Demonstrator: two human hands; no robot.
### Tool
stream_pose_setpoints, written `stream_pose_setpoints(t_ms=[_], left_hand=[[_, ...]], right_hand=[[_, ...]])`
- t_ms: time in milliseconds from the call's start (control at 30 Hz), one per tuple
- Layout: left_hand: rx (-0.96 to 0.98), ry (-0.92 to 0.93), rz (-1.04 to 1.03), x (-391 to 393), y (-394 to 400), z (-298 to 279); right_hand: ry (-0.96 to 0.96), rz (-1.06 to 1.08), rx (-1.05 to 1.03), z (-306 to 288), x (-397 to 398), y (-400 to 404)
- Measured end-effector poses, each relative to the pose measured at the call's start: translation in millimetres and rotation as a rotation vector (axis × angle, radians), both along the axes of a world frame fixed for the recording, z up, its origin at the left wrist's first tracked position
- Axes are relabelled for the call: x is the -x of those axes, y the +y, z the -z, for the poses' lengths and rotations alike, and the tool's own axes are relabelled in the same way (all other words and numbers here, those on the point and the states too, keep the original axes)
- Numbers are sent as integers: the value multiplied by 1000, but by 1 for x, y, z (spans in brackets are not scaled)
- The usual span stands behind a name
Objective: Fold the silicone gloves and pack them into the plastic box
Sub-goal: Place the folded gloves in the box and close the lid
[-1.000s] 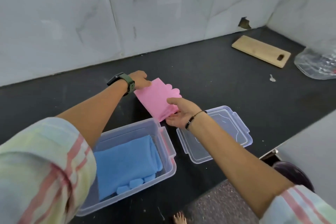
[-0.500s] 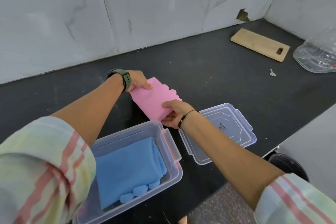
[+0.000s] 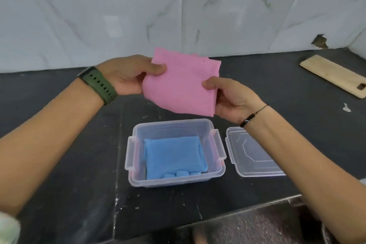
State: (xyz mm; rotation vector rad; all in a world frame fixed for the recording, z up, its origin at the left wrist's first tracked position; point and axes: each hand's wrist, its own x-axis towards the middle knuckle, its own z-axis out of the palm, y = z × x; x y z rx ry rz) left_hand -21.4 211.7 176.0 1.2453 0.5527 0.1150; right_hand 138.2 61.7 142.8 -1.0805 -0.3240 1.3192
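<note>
Pink silicone, one folded glove, is hanging above the box. I'm pinching it with my left hand at nine o'clock and my right hand at three, probably to keep the fold closed. One blue glove is lying inside already; one lid is waiting at the box's three o'clock.

cutting board cut off (right edge); lid partly hidden.
</note>
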Motion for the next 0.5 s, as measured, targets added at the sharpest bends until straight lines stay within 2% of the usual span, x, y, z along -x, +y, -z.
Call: stream_pose_setpoints(t_ms=[100, 233, 400, 500], left_hand=[[9, -55, -109, 48, -37, 3], [53, -40, -261, 77, -82, 33], [114, 16, -413, 71, -112, 71], [43, 88, -466, 64, -115, 76]], right_hand=[[-46, -127, -1, -4, 21, -18], [-144, -258, 103, 10, 36, -39], [-266, -252, 238, 35, 41, -46], [-341, -222, 262, 46, 41, -43]])
